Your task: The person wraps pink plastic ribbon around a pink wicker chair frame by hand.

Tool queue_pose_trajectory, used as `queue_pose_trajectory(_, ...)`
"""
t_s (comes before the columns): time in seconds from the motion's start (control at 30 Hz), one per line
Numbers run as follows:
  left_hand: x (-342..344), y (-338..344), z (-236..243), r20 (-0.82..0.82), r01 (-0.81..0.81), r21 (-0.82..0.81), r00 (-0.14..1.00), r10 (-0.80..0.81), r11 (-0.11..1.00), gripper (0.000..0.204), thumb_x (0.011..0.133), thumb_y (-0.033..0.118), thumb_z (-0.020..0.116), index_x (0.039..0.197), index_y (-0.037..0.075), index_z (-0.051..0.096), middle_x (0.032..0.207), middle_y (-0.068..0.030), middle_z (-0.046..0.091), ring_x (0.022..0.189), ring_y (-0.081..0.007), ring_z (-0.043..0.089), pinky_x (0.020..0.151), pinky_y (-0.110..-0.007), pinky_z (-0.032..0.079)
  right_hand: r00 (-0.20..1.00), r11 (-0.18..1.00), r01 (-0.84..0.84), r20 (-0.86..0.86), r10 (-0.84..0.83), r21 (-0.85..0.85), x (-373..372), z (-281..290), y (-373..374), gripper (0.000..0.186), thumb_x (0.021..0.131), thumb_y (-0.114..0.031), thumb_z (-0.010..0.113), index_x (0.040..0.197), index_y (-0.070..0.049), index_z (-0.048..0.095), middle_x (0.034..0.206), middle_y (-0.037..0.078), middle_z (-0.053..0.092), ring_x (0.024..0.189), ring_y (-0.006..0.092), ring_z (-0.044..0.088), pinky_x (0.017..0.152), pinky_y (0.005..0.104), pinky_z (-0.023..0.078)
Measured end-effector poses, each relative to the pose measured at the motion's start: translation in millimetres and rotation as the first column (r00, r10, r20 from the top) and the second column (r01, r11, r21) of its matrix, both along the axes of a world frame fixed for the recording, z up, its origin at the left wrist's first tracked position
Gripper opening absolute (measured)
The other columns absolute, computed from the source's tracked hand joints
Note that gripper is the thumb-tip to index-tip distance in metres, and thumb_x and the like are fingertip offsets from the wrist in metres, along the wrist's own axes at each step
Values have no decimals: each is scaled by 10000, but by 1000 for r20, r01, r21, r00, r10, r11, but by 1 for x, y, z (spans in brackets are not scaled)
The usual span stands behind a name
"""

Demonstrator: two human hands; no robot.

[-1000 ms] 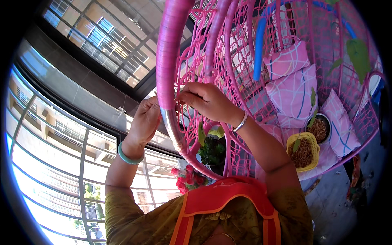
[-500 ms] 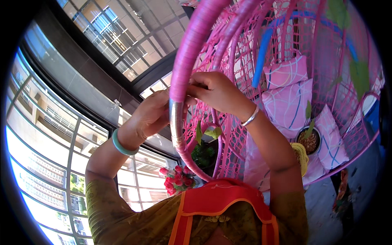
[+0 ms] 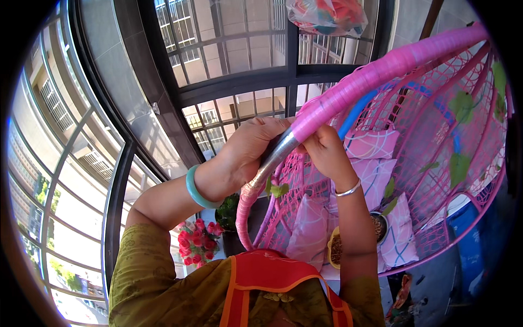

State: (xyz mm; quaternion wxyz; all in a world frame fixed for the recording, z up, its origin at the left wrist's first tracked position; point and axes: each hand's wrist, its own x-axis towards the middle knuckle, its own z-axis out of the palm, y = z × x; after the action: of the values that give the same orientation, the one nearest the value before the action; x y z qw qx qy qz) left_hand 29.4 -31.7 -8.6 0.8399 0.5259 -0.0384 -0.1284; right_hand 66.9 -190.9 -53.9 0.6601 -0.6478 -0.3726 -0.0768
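Head view: left grip (image 3: 245, 147), right grip (image 3: 329, 155) at bare tube (image 3: 275, 159)

One each side, where pink wrap (image 3: 351, 98) begins. Fingertips partly hidden; closed or apart, I cannot tell. Tube edges a netted chair (image 3: 430, 136); pillows (image 3: 400, 223) and yellow basket (image 3: 330, 248) inside. Red flowers (image 3: 197, 240) beyond, lower left.

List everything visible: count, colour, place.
Curved wrapped tube: one, pink and silver, centre
Cord netting: one, pink, right
Slim curved pipe: one, blue, right
Fabric cushions: several, pink, right
Round bowl: one, dark, right
Plastic basket: one, yellow, below centre
Leaves: several, green, right
Flower bunch: one, red, lower left
Leafy plant: one, green, by flowers
Clear bag: one, red inside, top
Window frames: several, dark, left
Apron: one, red, bottom
Left hand: one, green bangle, at tube
Right hand: one, silver bangle, at tube
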Motion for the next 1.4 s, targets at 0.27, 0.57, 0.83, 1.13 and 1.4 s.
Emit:
queue_pose_trajectory(0.27, -13, -5, -5, 164, -69, -119, 983, 88, 991, 147, 855, 143, 579, 856, 2, 620, 730, -42, 618, 595, -87, 566, 567, -217, 473, 844, 867, 498, 243, -478, -23, -62, 32, -20, 117, 810, -26, 585, 919, 15, 576, 774, 83, 606, 665, 150, 562, 597, 260, 440)
queue_pose_trajectory(0.57, -20, -9, -12, 354, -147, -332, 896, 267, 932, 133, 850, 119, 584, 867, -9, 615, 786, -29, 583, 670, -91, 567, 558, -224, 492, 304, 624, 773, 931, -202, -117, -77, 108, 3, 87, 714, -38, 624, 793, -39, 587, 792, 69, 567, 744, 253, 518, 672, 360, 392)
queue_pose_trajectory(0.83, -9, -13, -16, 571, -221, -344, 722, 390, 913, 101, 844, 45, 573, 908, -13, 626, 840, -18, 578, 787, -89, 560, 739, -213, 444, 547, 470, 704, 829, 119, -532, -54, 136, 21, 111, 723, -171, 598, 728, -60, 590, 713, 76, 543, 761, 257, 509, 696, 379, 376)
queue_pose_trajectory(1.13, -16, -4, -28, 551, -206, -366, 737, 390, 907, 130, 833, 4, 555, 947, -14, 616, 829, -10, 541, 743, -66, 505, 682, -199, 413, 912, 557, 384, 398, -101, -737, -46, 146, 30, 165, 763, -157, 570, 773, 6, 592, 672, 113, 595, 610, 232, 590, 552, 324, 438)
queue_pose_trajectory(1.4, -18, 7, -47, 920, -368, -147, 289, 264, 918, 143, 712, -86, 516, 822, -4, 556, 839, -88, 554, 764, -157, 528, 664, -243, 419, 997, 680, 68, 20, -79, -730, -57, 151, 34, 111, 851, -97, 533, 863, 10, 563, 839, 30, 599, 771, 74, 533, 701, 221, 443)
